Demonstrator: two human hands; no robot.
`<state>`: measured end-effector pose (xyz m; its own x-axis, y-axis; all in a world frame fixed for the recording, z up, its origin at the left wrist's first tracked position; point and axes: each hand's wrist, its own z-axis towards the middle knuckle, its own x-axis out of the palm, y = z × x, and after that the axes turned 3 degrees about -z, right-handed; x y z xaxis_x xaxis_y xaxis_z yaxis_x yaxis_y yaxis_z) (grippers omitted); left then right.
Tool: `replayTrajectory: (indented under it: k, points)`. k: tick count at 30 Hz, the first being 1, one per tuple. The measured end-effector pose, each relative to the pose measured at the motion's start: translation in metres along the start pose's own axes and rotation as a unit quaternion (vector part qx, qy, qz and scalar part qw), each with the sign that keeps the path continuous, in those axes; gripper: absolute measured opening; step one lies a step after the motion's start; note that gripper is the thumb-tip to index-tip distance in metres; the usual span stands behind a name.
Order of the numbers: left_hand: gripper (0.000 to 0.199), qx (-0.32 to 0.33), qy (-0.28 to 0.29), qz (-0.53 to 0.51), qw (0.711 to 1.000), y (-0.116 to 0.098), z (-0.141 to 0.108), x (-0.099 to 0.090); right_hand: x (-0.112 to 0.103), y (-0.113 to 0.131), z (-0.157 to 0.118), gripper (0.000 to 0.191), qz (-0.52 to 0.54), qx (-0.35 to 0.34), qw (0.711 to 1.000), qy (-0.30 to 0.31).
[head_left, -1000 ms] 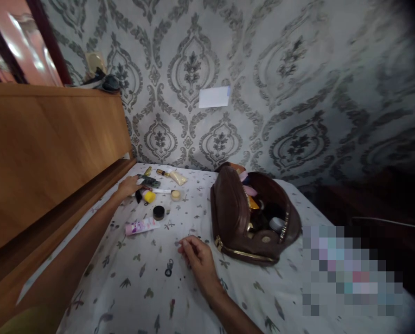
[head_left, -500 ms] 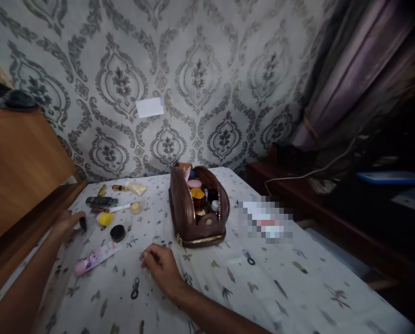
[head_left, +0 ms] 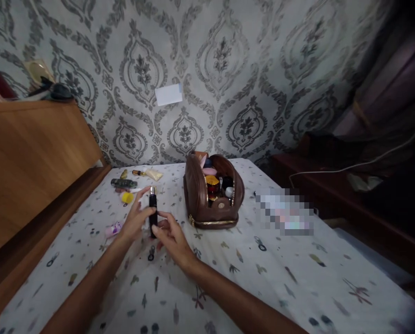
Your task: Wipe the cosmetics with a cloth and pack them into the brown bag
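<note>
A slim black bottle [head_left: 153,214] with a shiny metallic top stands upright between my hands, left of the bag. My left hand [head_left: 137,219] grips it from the left, its thumb across the middle. My right hand [head_left: 172,239] pinches its lower part from the right. The open brown leather toiletry bag [head_left: 212,223] is just beyond my right hand, with jars and small bottles showing inside. Behind my left hand lies a tube with a pink and purple end [head_left: 113,230], partly covered.
Several small cosmetics lie at the back left, among them a yellow item [head_left: 127,198], a dark green patterned item [head_left: 124,183] and a cream-coloured pouch [head_left: 154,174]. A blurred-out object [head_left: 284,211] lies right of the bag. A wooden panel [head_left: 36,171] borders the left side.
My left hand has brought the dark item from the far left to the middle and raised it upright. My right hand, empty before, has come onto it. The view has shifted left.
</note>
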<state>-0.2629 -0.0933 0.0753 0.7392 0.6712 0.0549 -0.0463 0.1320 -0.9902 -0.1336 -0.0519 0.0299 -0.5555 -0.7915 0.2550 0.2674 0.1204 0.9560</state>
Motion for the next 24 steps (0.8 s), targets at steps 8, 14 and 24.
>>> replayTrajectory:
  k: [8,14,24]
  points:
    - [0.029,0.067,-0.019,0.009,0.998,0.005,-0.007,0.021,-0.019,0.003,-0.023,0.048,-0.073,-0.022,0.997,-0.006]
    - [0.038,-0.047,0.055,-0.098,0.993,0.004,0.002,0.015,-0.035,0.018,-0.030,0.050,0.026,0.082,0.993,0.080]
    - [0.036,-0.029,0.187,-0.177,0.966,0.001,-0.003,0.002,-0.045,0.020,-0.027,0.046,0.310,0.206,0.915,0.154]
